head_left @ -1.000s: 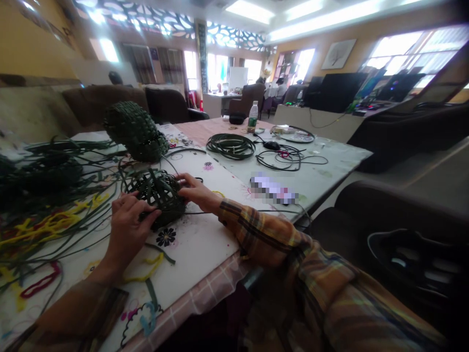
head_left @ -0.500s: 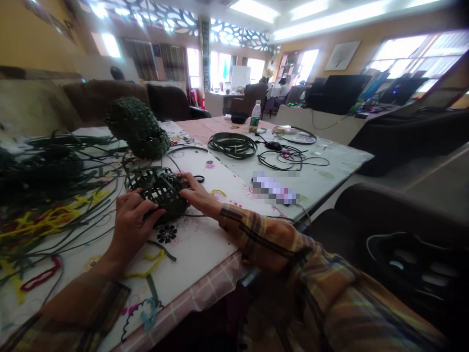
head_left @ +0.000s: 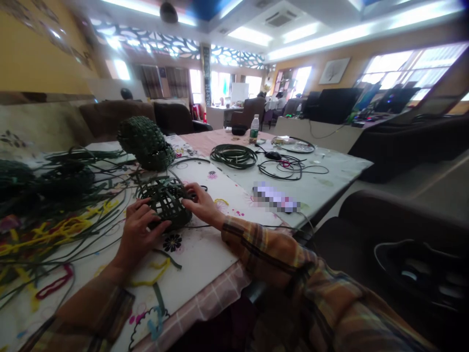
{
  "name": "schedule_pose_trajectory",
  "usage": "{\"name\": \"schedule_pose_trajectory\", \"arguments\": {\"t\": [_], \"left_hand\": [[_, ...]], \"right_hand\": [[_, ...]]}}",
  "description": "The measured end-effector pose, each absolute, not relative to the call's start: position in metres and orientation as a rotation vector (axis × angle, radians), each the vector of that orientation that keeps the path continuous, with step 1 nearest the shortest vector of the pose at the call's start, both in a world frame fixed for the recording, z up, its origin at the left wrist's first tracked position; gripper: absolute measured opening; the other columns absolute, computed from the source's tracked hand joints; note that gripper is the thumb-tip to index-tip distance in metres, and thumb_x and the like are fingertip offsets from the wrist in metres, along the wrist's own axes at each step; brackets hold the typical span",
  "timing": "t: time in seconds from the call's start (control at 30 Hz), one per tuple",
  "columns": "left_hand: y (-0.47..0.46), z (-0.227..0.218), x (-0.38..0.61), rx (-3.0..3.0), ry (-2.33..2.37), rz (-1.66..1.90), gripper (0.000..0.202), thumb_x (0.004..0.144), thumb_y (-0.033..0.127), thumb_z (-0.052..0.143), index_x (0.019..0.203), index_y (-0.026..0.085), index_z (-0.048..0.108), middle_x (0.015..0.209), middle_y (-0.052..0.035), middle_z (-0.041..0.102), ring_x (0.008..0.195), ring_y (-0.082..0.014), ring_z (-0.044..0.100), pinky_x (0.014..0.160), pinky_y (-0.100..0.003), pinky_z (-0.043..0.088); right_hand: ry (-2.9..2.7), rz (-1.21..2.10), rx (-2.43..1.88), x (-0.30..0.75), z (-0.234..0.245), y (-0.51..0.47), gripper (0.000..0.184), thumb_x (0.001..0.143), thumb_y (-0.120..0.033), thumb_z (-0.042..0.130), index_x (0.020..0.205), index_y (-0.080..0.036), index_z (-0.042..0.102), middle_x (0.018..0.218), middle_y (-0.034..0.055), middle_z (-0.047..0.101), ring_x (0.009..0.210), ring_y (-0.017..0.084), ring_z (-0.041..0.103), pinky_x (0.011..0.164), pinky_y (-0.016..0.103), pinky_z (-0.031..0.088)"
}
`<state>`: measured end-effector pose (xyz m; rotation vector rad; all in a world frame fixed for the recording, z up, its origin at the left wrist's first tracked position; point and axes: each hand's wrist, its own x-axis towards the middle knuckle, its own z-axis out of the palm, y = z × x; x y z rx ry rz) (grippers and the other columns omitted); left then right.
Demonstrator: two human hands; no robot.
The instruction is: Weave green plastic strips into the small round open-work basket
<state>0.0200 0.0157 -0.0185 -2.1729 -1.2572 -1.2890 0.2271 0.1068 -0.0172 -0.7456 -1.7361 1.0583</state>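
Basket [head_left: 170,209]: green, super gappy, sitting on the table [head_left: 210,247]
Left hand [head_left: 141,230]: gripping its near left side
Right hand [head_left: 202,203]: pinching its right side
Tighter weave [head_left: 141,139]: 1, just behind it

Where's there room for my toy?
Bare patches: white flowered cloth between the short green strip and orange plaid sleeve; tabletop between round dark green coil and blurred pale oblong object. Crowded: left of the open-woven green basket, with green strips and yellow cords.

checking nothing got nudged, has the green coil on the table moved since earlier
No, the green coil sits in the same place relative to the pink printed flower; the whole view shifted.
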Motion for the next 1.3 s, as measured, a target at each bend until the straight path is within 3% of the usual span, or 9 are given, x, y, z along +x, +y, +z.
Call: {"name": "schedule_pose_trajectory", "arguments": {"t": [0.2, 0.53, 0.6, 0.7, 0.8, 1.0, 1.1, 1.2, 1.3], "left_hand": [[0.018, -0.016, 0.011, -2.243, -1.256, -1.291, 0.021, 0.087, 0.036, 0.075, 0.075, 0.023, 0.063, 0.079, -0.0038, 0.064, 0.119, -0.0314, 0.059, 0.103, -0.048, 0.044], [0.019, -0.012, 0.010, -2.242, -1.257, -1.265, 0.019, 0.089, 0.035, 0.072, 0.077, 0.024, 0.062, 0.079, -0.0037, 0.063, 0.119, -0.0312, 0.058, 0.103, -0.047, 0.044], [0.019, -0.011, 0.013, -2.224, -1.280, -1.261, 0.020, 0.089, 0.036, 0.071, 0.076, 0.024, 0.061, 0.077, -0.0030, 0.061, 0.110, -0.0298, 0.060, 0.104, -0.048, 0.044], [0.018, -0.010, 0.019, -2.202, -1.334, -1.273, 0.022, 0.090, 0.038, 0.070, 0.076, 0.024, 0.060, 0.073, -0.0005, 0.056, 0.086, -0.0242, 0.058, 0.107, -0.050, 0.042], [0.019, -0.011, 0.021, -2.177, -1.379, -1.289, 0.024, 0.092, 0.039, 0.067, 0.075, 0.023, 0.060, 0.073, -0.0011, 0.055, 0.084, -0.0237, 0.056, 0.099, -0.046, 0.045], [0.011, -0.011, 0.024, -2.145, -1.333, -1.380, 0.016, 0.091, 0.033, 0.070, 0.079, 0.024, 0.068, 0.074, -0.0014, 0.063, 0.090, -0.0235, 0.061, 0.089, -0.040, 0.048], [-0.004, -0.005, 0.032, -2.148, -1.321, -1.475, 0.007, 0.092, 0.030, 0.069, 0.088, 0.025, 0.072, 0.088, -0.0023, 0.072, 0.095, -0.0223, 0.066, 0.093, -0.041, 0.050], [-0.019, 0.008, 0.036, -2.147, -1.449, -1.633, 0.013, 0.094, 0.034, 0.064, 0.102, 0.027, 0.072, 0.110, -0.0042, 0.075, 0.105, -0.0233, 0.068, 0.100, -0.044, 0.051], [-0.021, 0.022, 0.023, -1.700, -1.633, -1.935, 0.019, 0.095, 0.042, 0.062, 0.097, 0.026, 0.071, 0.098, -0.0025, 0.073, 0.095, -0.0205, 0.067, 0.095, -0.040, 0.053]], "right_hand": [[-1.925, 0.831, -0.606, 0.233, -0.017, 0.118, 0.057, 0.083, -0.026, 0.070, 0.138, -0.025, 0.059, 0.128, 0.0072, 0.056, 0.117, 0.021, 0.057, 0.100, 0.037, 0.052], [-2.079, 0.663, -0.697, 0.248, -0.006, 0.122, 0.054, 0.091, -0.047, 0.070, 0.139, -0.024, 0.062, 0.134, 0.0088, 0.061, 0.122, 0.023, 0.063, 0.111, 0.040, 0.047], [-2.083, 0.659, -0.767, 0.250, -0.006, 0.120, 0.053, 0.090, -0.048, 0.070, 0.138, -0.026, 0.062, 0.135, 0.0082, 0.063, 0.122, 0.023, 0.064, 0.110, 0.040, 0.047], [-2.048, 0.753, -0.872, 0.251, -0.009, 0.118, 0.053, 0.089, -0.049, 0.071, 0.137, -0.027, 0.060, 0.125, 0.0059, 0.069, 0.111, 0.022, 0.068, 0.102, 0.040, 0.052], [-1.996, 0.876, -0.943, 0.246, -0.015, 0.121, 0.053, 0.087, -0.050, 0.071, 0.133, -0.026, 0.060, 0.103, 0.0028, 0.072, 0.092, 0.020, 0.069, 0.091, 0.038, 0.055], [-1.815, 1.105, -0.619, 0.238, -0.021, 0.127, 0.040, 0.080, -0.038, 0.073, 0.115, -0.022, 0.061, 0.127, 0.0052, 0.065, 0.110, 0.018, 0.066, 0.098, 0.034, 0.054], [-1.800, 1.264, -0.533, 0.241, -0.022, 0.130, 0.041, 0.078, -0.034, 0.073, 0.114, -0.021, 0.060, 0.119, 0.0034, 0.067, 0.105, 0.017, 0.067, 0.096, 0.034, 0.055], [-1.800, 1.344, -0.511, 0.244, -0.022, 0.134, 0.042, 0.075, -0.031, 0.076, 0.112, -0.020, 0.061, 0.117, 0.0040, 0.068, 0.103, 0.017, 0.067, 0.093, 0.033, 0.055], [-1.818, 1.372, -0.472, 0.242, -0.025, 0.135, 0.043, 0.076, -0.032, 0.076, 0.116, -0.020, 0.063, 0.118, 0.0051, 0.069, 0.106, 0.018, 0.067, 0.095, 0.033, 0.054]]}}
